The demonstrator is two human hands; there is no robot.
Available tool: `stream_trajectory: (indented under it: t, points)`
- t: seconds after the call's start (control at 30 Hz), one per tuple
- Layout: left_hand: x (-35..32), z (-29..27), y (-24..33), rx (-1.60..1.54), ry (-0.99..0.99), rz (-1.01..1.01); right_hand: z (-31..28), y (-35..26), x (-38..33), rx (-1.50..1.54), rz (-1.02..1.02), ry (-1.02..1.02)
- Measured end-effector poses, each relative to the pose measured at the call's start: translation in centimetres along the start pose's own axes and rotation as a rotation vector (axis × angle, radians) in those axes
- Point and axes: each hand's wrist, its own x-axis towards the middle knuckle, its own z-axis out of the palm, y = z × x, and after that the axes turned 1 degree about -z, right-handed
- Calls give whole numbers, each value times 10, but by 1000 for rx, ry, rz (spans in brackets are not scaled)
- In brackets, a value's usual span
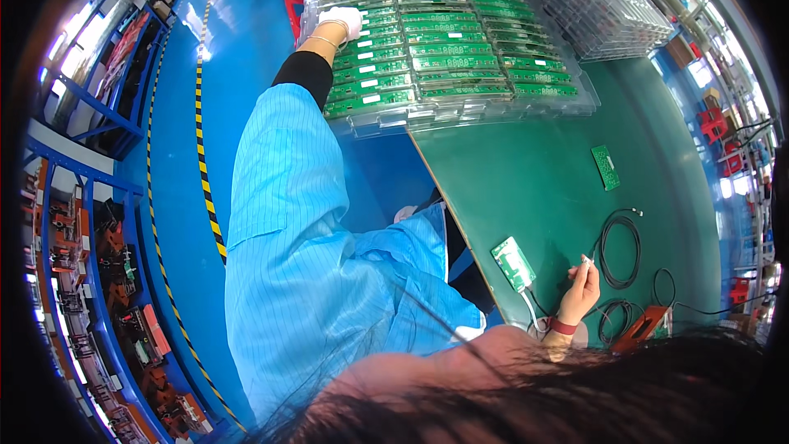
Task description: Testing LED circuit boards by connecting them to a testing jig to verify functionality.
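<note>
My left hand [341,23], in a white glove, reaches out over the far left corner of a clear plastic tray [460,117]. It touches the left ends of green circuit boards [448,49], which lie in three columns in the tray. The glove's fingers are too bunched and small to read. Low on the right, my bare right hand [580,289] is raised over the table, fingers pinched on the light-coloured tip of a thin black cable [604,267]. Just left of it lies a white-and-green board [514,263] with a white lead and a dark lead at its near end.
A small green circuit board [605,167] lies alone on the green table [509,173]. More black cable and an orange-brown block [641,329] are at the near right. Stacks of clear trays [583,4] stand at the back. Blue shelving [90,189] runs along the left, past floor tape.
</note>
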Motion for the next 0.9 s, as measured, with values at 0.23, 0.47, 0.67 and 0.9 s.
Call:
stream_trajectory:
  t: [0.23,0.47,0.67,0.9]
  points:
    - [19,25,-9,46,46,-1,1,0,-1,15,1,18]
    - [13,-8,-48,-165,195,72,0,0,1,20,16,39]
    - [9,-23,-84,-345,280,-4,1,7,2,21,43,62]
    - [3,-19,-81,-463,248,33,-3,11,3,27,50,66]
